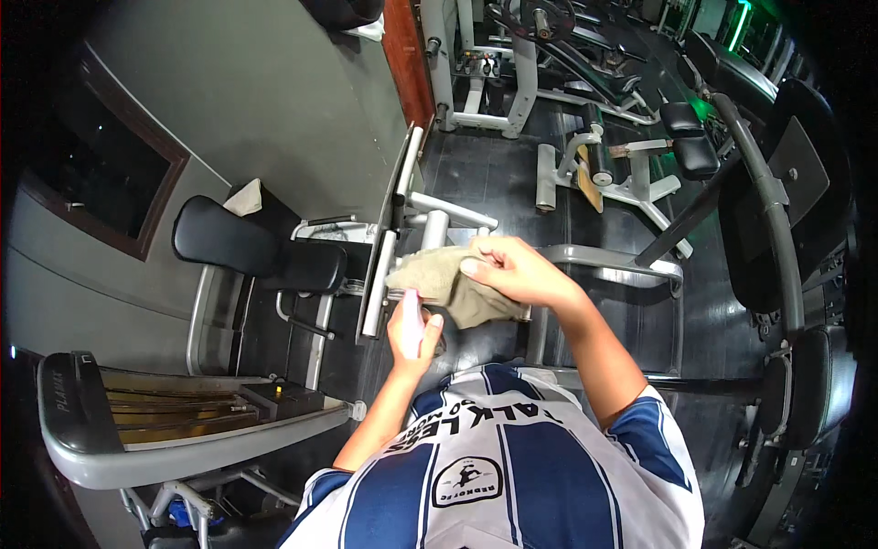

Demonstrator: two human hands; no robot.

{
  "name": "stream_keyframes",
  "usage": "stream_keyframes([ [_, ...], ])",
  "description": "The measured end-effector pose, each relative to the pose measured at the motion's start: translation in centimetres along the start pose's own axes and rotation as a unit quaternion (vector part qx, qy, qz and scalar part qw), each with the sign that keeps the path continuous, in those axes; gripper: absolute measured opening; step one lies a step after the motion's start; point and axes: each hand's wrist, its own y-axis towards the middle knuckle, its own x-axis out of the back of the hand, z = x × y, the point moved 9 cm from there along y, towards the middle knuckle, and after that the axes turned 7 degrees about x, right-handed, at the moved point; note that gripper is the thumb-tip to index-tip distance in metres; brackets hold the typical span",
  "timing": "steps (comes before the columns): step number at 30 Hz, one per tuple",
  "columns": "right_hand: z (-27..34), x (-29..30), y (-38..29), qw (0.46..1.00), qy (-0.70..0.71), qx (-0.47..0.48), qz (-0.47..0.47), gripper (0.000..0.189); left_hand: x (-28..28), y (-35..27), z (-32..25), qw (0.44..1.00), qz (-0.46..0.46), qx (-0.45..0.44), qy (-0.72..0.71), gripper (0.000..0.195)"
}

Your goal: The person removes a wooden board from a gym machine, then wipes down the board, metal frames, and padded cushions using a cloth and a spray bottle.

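Note:
My right hand (531, 271) grips a crumpled beige cloth (473, 291), its thumb and fingers pinching the upper part. The cloth hangs in front of a grey steel frame (439, 230) of a gym machine; whether it touches the frame cannot be told. To the left and a little lower, my left hand (413, 340) is closed around a pale white-pink object (411, 322), perhaps a bottle, mostly covered by the fingers. The cloth's left end lies just above that object. Beside my left hand stands an upright grey bar (377, 288) of the machine.
A black padded seat (305, 267) and backrest (223, 230) are at the left, with a folded light cloth (244, 197) behind. A weight-stack housing (199, 453) stands lower left. A padded bench machine (641, 165) and a curved steel frame (761, 171) occupy the right.

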Motion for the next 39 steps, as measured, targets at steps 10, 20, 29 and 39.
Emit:
stream_keyframes([
  [10,2.6,-7.9,-3.6,0.959,-0.229,0.084,0.146,0.029,-10.1,1.7,6.8,0.976,0.000,0.158,-0.151,0.035],
  [20,-3.6,3.6,-7.2,0.997,0.004,-0.026,-0.069,0.027,-9.2,6.3,-4.8,0.945,0.121,0.143,-0.268,0.034],
  [29,-7.9,1.1,-3.9,0.938,0.322,-0.015,-0.130,0.033,-10.5,5.7,-5.6,0.980,0.181,0.080,-0.034,0.050],
  [39,-1.7,5.4,-2.8,0.899,0.405,-0.009,-0.165,0.024,-6.3,-0.9,9.5,0.835,0.096,0.370,-0.395,0.039],
])
